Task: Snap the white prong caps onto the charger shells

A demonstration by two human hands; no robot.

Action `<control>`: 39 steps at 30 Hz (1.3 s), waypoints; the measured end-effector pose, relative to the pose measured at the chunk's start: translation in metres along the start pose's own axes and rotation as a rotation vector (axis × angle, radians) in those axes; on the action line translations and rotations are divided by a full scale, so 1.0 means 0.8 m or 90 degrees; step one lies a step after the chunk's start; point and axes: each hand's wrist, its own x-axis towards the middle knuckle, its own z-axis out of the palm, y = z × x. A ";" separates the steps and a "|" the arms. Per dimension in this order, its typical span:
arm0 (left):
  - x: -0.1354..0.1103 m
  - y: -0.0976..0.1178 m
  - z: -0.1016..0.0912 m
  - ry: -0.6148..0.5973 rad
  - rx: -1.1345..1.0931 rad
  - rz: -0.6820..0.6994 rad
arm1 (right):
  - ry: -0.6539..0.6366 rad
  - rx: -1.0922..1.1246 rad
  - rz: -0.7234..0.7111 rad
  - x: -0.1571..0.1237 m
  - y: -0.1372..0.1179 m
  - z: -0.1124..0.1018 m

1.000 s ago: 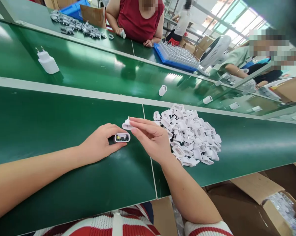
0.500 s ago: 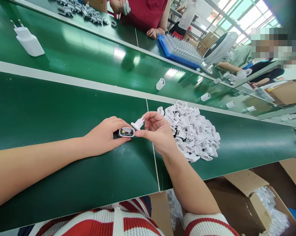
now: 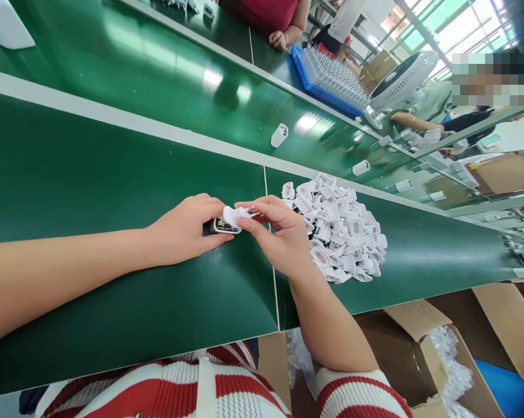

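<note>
Your left hand [image 3: 191,229] and right hand [image 3: 283,235] are both closed in a grip, close together over the green desk [image 3: 114,313]. That desk is the largest thing before you; beyond its pale edging runs a glossy green strip [image 3: 166,87]. Past the strip you see part of a co-worker in a red top [image 3: 268,14]. Below the desk, to your right, an open cardboard box [image 3: 418,319] holds crumpled clear plastic. Just beyond your right hand lies a heap of white plug caps [image 3: 344,226]. A blue tray [image 3: 307,84] of upright metal pins sits across the strip, near a white fan [image 3: 401,78]. On the strip stands a white casing [image 3: 279,136], with others farther right. Your left fingers and thumb clasp another casing, the open-ended one [image 3: 223,226]. Smallest, your right thumb and fingers pinch one plug cap [image 3: 234,216], tilted, its broad base over that opening, prongs toward your right hand; whether the two parts touch, you cannot tell.
</note>
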 end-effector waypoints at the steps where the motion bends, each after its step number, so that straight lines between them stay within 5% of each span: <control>1: 0.000 0.000 0.000 0.003 -0.007 -0.002 | -0.008 -0.064 -0.031 -0.001 -0.003 0.001; 6: 0.002 0.000 0.002 0.006 -0.035 -0.030 | -0.045 -0.253 -0.146 -0.004 -0.009 0.003; 12: 0.003 -0.001 0.003 0.015 -0.023 -0.024 | 0.047 -0.253 -0.153 -0.003 -0.005 0.006; 39: 0.002 -0.003 0.007 0.034 -0.047 -0.024 | 0.056 -0.318 -0.246 0.002 -0.008 0.020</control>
